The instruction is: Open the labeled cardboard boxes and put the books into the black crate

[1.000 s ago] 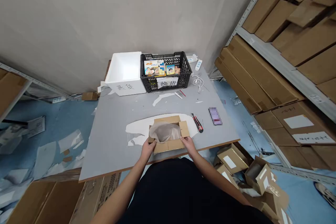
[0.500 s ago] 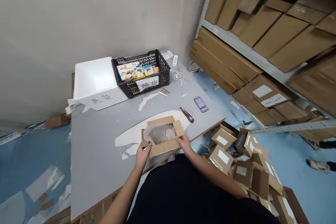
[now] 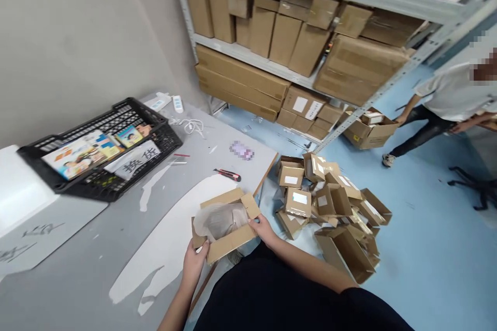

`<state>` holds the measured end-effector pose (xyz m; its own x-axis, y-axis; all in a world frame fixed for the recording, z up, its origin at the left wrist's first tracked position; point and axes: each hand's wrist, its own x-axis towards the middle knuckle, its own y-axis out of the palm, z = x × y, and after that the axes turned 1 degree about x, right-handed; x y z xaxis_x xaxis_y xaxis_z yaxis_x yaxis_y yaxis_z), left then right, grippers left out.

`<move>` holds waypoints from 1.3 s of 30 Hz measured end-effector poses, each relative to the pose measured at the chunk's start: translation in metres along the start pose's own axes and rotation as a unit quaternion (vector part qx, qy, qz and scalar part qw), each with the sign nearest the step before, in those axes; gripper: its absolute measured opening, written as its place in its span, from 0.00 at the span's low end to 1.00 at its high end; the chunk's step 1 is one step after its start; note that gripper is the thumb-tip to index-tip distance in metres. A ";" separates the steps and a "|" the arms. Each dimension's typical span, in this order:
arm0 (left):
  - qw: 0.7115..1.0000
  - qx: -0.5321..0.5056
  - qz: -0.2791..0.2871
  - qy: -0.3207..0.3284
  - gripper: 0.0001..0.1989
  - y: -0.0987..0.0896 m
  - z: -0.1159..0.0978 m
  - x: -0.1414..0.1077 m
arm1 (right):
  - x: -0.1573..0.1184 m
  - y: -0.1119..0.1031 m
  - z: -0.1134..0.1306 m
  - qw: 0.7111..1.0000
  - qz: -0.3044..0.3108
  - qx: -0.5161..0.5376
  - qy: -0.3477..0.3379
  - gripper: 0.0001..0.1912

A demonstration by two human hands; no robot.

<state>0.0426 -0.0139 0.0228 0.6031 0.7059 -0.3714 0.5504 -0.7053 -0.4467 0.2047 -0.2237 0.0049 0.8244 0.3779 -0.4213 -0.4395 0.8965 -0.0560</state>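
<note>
Head view, looking down past a dark shirt: the left grip is clamped on the near corner of an open cardboard box, with fingers curled under it and the thumb along its side. The right grip is clamped on the box's right side, fingers closed against the flap. The box is held between the two grips, tilted, over the near edge of the grey tabletop, its flaps spread and a crumpled translucent plastic wrap lying inside.

Just beyond the grips on the tabletop lie a red-and-black utility knife and a pixelated flat object. Farther left of the grips stands a black plastic crate holding colourful picture cards, with a paper label on its front. A white foam box sits beside it, and a white cable and power strip lie beyond.

Right of the grips, small cardboard boxes are heaped on the blue floor. Farther off stand metal shelves stacked with cartons, and a co-worker bends near a carton.
</note>
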 end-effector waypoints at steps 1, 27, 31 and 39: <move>1.000 0.002 0.008 0.009 0.26 0.007 -0.007 0.000 | -0.001 -0.008 0.001 1.000 -0.013 0.008 0.002 0.20; 0.908 0.160 0.343 0.178 0.11 0.444 -0.272 0.065 | 0.078 -0.402 -0.003 0.899 -0.422 0.112 0.016 0.17; 0.898 0.140 0.380 0.172 0.13 0.519 -0.304 0.065 | 0.097 -0.472 0.010 0.880 -0.464 0.101 0.001 0.17; 0.885 0.107 0.442 0.099 0.30 0.623 -0.338 0.065 | 0.147 -0.594 0.022 0.862 -0.497 0.102 0.000 0.23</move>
<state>0.6199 -0.4290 -0.0046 0.8443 -0.1564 -0.5125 -0.2964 -0.9332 -0.2034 0.5949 -0.6959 -0.0036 0.7581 -0.5994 -0.2568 0.5547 0.7998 -0.2293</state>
